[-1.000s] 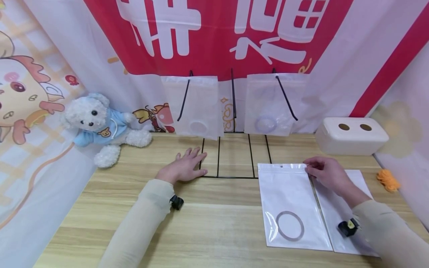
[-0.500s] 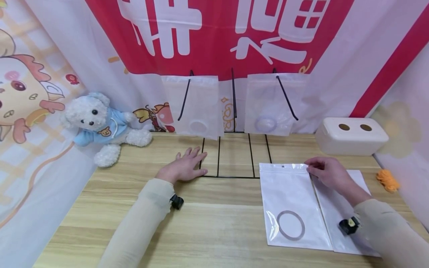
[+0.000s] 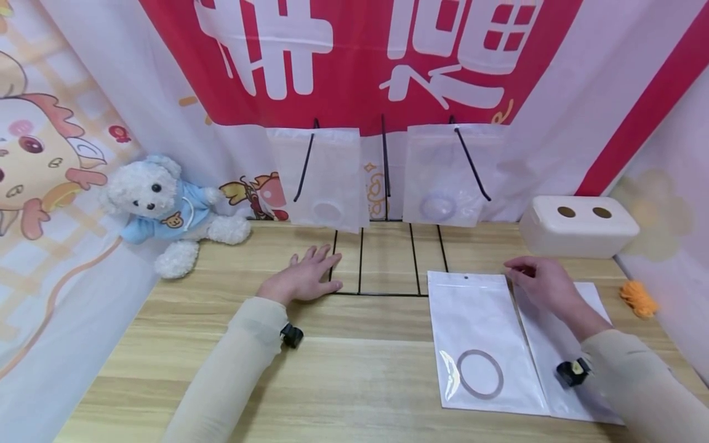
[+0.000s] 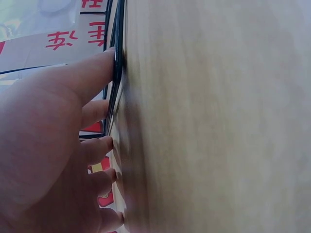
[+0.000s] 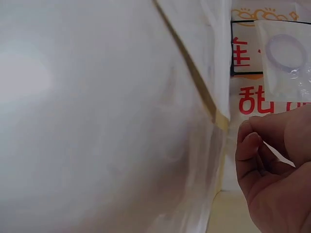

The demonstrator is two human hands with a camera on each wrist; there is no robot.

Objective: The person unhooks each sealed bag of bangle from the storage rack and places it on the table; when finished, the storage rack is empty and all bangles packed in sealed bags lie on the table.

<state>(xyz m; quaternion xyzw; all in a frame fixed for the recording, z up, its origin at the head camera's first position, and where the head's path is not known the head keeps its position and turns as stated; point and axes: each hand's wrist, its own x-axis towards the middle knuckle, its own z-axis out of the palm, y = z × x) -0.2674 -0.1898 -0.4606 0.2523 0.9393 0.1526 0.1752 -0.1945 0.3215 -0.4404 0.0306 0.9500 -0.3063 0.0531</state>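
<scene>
Rightmost bag [image 3: 545, 347] partly covered, banner [image 3: 360, 61] cropped

Flat pouch [image 3: 465, 329]: smooth white plastic is seen, glossy, with a sharp highlight caught at lower left.
Neighbouring pouch [image 3: 548, 347]: similar smooth plastic is shown.
Wire rack [image 3: 360, 264]: thin, dark, metal-looking rods are seen.
Hanging bags [image 3: 340, 169]: thin, translucent plastic is shown.
Tabletop [image 3: 354, 387]: smooth, pale wood grain is displayed.
Plush bear [image 3: 183, 209]: rough, curly pile is covered partly by blue cloth.
Box [image 3: 578, 237]: smooth, matt plastic is suggested.
Backdrop [image 3: 354, 67]: printed cloth is softly creased.
</scene>
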